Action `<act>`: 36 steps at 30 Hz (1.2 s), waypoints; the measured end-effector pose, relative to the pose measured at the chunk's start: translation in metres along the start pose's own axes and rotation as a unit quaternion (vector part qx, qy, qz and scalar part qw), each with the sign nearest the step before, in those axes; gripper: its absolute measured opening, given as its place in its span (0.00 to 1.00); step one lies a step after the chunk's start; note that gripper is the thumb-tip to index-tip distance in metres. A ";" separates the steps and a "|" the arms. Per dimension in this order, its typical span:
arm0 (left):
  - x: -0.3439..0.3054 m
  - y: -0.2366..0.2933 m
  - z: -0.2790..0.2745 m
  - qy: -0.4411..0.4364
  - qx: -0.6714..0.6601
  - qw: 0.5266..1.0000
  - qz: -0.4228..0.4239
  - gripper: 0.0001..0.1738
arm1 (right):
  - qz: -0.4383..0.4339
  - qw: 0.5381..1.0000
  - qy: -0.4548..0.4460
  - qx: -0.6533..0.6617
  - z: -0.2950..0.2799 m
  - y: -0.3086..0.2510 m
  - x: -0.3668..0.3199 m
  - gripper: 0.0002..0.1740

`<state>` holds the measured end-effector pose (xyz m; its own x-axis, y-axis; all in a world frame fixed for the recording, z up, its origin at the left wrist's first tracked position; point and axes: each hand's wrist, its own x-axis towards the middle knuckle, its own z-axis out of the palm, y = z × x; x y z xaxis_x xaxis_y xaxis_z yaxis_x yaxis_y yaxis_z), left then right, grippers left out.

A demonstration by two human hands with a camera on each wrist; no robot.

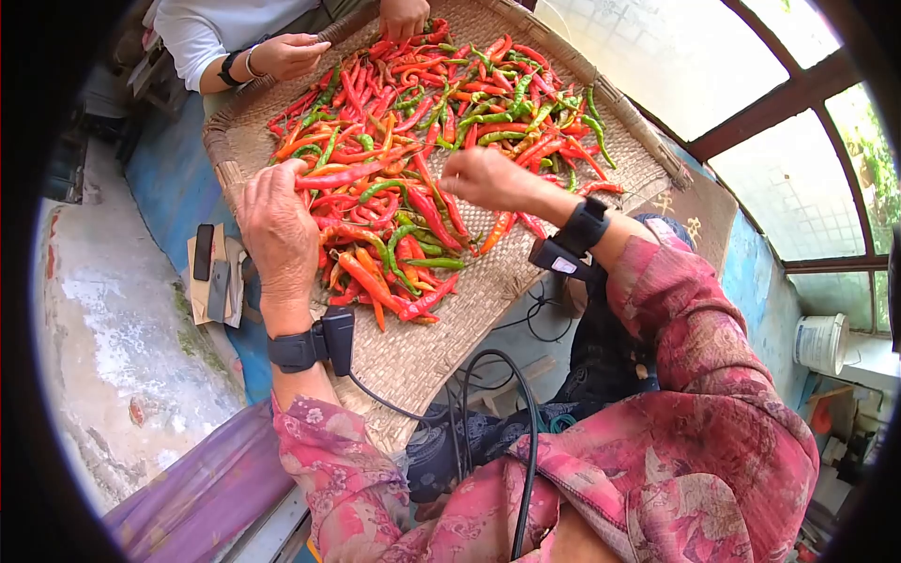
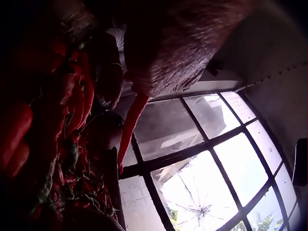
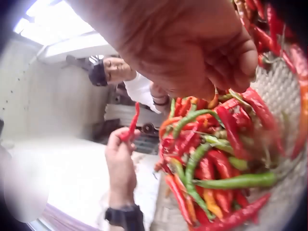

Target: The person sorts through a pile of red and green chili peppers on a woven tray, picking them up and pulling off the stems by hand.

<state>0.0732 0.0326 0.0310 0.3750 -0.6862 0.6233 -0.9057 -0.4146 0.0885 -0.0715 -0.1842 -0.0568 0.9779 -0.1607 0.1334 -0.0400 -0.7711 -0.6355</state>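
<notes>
My left hand (image 1: pixel 280 225) is raised at the left side of the pepper heap and pinches a red chili pepper (image 3: pixel 131 126) between thumb and fingers. The left wrist view shows this chili pepper (image 2: pixel 131 130) pointing out from under the hand. Over the right part of the heap is my right hand (image 1: pixel 493 178), its fingers curled in; nothing shows between them in the right wrist view. Beneath both hands lies a large heap of red, orange and green chili peppers (image 1: pixel 432 202) on a woven tray (image 1: pixel 375 375).
Across the tray, another person's hands (image 1: pixel 286 56) are at its far rim. Flat dark objects (image 1: pixel 219 291) rest on a board at the left. A black cable (image 1: pixel 526 422) runs down by my lap. Windows (image 1: pixel 798 169) and a white bucket (image 1: pixel 819 343) are at the right.
</notes>
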 end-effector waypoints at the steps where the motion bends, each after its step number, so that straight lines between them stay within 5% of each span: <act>1: 0.000 -0.005 -0.001 -0.009 0.014 1.000 -0.014 0.13 | 0.052 0.996 -0.038 -0.057 0.008 -0.004 0.000 0.17; 3: -0.003 -0.010 -0.002 -0.025 0.049 0.998 -0.035 0.12 | 0.125 0.983 -0.069 -0.114 0.019 -0.012 -0.008 0.18; 12: -0.006 -0.011 -0.007 -0.007 0.080 0.997 -0.008 0.14 | 0.169 0.981 -0.034 -0.086 0.035 -0.004 -0.001 0.21; 15: -0.003 0.004 -0.007 -0.019 0.001 0.999 0.029 0.14 | 0.157 0.980 -0.016 0.124 0.028 -0.006 0.004 0.21; 16: -0.005 0.010 -0.005 -0.020 -0.001 1.000 0.025 0.14 | 0.208 0.939 -0.085 0.259 0.004 -0.030 0.002 0.17; 21: -0.009 0.043 0.011 -0.077 -0.077 0.987 0.120 0.17 | 0.088 0.901 -0.111 0.409 -0.023 -0.052 -0.011 0.11; 30: -0.007 0.034 0.017 -0.075 -0.035 0.989 0.125 0.14 | 0.034 0.932 -0.056 0.356 -0.048 -0.049 -0.010 0.16; 32: -0.003 0.023 0.012 -0.054 -0.045 0.992 0.107 0.12 | 0.096 0.868 -0.060 0.484 -0.044 -0.044 -0.012 0.20; 34: -0.002 0.012 0.004 -0.065 -0.025 0.997 0.027 0.11 | 0.116 0.954 -0.066 0.267 -0.035 -0.043 -0.010 0.20; 36: -0.003 -0.001 0.001 -0.061 -0.029 0.998 0.011 0.10 | -0.055 0.998 -0.040 0.019 -0.005 -0.018 -0.014 0.19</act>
<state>0.0729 0.0342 0.0287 0.3731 -0.7641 0.5263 -0.9225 -0.3661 0.1225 -0.0859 -0.1711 -0.0440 0.9893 -0.0255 0.1435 0.0746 -0.7571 -0.6490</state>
